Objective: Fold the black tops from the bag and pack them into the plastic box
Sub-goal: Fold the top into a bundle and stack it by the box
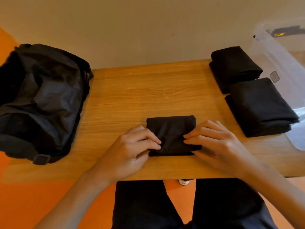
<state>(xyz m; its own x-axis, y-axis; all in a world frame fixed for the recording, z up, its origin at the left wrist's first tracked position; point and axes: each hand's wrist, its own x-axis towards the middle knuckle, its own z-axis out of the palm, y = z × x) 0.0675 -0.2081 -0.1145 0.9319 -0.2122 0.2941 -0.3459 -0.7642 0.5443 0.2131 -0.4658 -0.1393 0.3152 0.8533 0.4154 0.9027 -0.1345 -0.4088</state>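
Left hand and right hand both pinched the folded black top at its sides on table; bag sat left, plastic box right.

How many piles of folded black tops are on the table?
3. The middle pile, pinched by the left hand and right hand; the far right pile; the near right pile, both beside the plastic box. The right ones may hold several tops.
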